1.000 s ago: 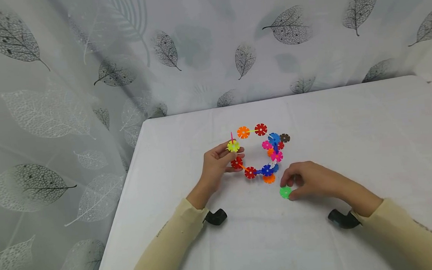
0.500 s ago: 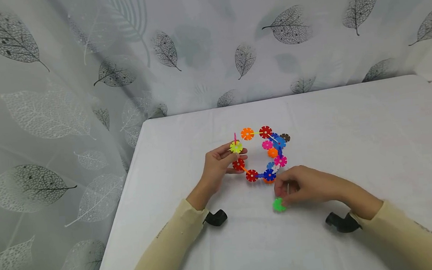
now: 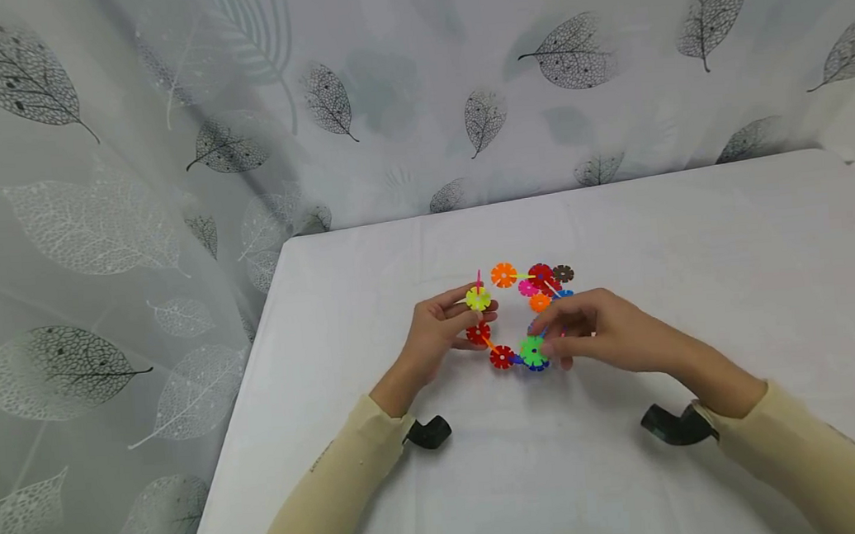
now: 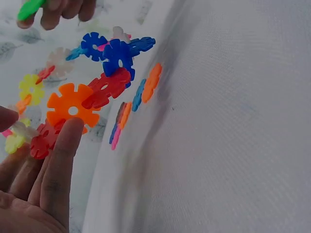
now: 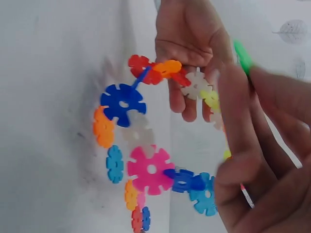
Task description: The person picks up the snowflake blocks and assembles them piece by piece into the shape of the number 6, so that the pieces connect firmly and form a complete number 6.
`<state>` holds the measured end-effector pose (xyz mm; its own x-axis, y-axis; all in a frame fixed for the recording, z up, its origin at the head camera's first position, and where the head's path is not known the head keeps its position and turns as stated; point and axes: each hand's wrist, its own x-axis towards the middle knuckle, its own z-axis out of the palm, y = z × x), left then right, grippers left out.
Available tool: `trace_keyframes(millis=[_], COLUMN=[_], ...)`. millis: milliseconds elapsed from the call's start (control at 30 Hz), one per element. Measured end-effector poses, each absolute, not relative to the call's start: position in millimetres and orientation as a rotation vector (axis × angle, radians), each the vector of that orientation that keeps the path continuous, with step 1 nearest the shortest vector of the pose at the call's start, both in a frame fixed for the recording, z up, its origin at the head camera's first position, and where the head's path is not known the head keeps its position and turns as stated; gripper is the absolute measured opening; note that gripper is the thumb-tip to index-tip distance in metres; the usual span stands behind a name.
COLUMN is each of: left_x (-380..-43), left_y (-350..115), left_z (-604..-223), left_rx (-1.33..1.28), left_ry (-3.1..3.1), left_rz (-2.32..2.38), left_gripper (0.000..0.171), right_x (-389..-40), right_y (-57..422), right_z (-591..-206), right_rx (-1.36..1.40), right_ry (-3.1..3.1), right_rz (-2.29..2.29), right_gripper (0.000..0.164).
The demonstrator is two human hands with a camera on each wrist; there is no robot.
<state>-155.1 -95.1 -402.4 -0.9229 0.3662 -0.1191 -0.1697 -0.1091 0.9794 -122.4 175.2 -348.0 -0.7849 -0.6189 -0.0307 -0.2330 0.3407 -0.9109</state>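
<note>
Clearly, the green disc (image 3: 533, 351) sits higher in the head view than half a second ago, overlapping the lower right of the disc chain (image 3: 502, 357) instead of showing below it. I judge that this brings a loose piece up to the chain without joining it yet (the left wrist view shows it at the upper left, apart from the other pieces). The right hand (image 3: 611, 335) has its grip pinched on the green disc; the left hand (image 3: 435, 328) has its grip clamped on the chain, near the middle of the head view. The chain bends into a rough loop, seemingly with a gap at its upper left; its notched pieces are red, orange, yellow, blue, pink and whitish. Beyond its upper right, a brown disc (image 3: 563, 273) lies on the desk (image 3: 694, 240).
</note>
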Motion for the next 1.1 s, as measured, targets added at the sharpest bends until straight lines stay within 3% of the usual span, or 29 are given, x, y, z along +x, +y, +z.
trace_keyframes(millis=[400, 1100], left_x=[-145.3, -138.6], left_y=[-89.4, -86.3], left_z=[-394.8, -388.5], left_rx=[0.326, 0.437], left_ry=[1.795, 1.844], left_rz=[1.988, 1.93], left_gripper=[0.049, 0.048], right_x=[-138.3, -142.5], right_y=[160.7, 150.5], right_z=[-325.9, -329.1], right_rx=[-0.599, -0.57], right_ry=[2.895, 2.897], right_rz=[-1.462, -1.47], right_gripper=[0.024, 0.024])
